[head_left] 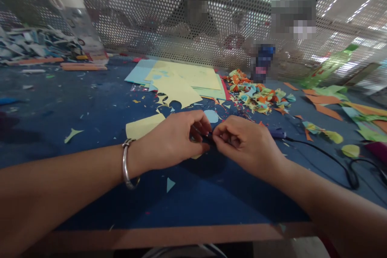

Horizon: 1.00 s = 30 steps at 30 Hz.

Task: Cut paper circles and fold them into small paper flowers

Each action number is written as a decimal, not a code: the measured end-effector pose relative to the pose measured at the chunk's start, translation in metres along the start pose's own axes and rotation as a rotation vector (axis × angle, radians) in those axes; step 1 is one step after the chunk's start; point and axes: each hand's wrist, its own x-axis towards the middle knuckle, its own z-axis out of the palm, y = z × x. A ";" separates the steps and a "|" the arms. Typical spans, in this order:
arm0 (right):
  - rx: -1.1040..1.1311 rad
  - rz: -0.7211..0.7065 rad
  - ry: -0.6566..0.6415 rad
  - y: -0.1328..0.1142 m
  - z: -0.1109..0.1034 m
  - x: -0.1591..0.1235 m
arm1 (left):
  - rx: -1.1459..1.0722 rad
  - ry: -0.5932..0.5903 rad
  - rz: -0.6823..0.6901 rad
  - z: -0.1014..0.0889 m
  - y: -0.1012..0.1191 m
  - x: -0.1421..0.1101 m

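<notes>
My left hand (175, 139) and my right hand (246, 145) meet over the middle of the blue table (99, 109), fingers curled and pinched together around a small dark item (208, 137) that I cannot make out. A silver bangle (127, 164) circles my left wrist. A yellow paper piece (143, 125) lies just behind my left hand, partly under it. A light blue paper disc (211, 115) sits just beyond the fingertips.
Yellow and light blue paper sheets (184, 78) lie behind. A heap of coloured paper scraps (260, 96) is at the right rear, orange strips (326, 107) further right. A black cable (338, 165) curls at right. A perforated metal screen (181, 12) with people behind it closes the back.
</notes>
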 end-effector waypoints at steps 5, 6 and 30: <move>-0.021 0.098 0.071 0.009 -0.024 -0.001 | 0.318 0.046 0.177 0.009 -0.006 0.001; -0.037 0.143 0.112 0.014 -0.030 -0.002 | 0.353 0.044 0.200 0.011 -0.008 0.001; -0.381 0.184 -0.477 0.033 -0.046 -0.008 | -0.627 0.166 -0.172 -0.005 -0.002 0.008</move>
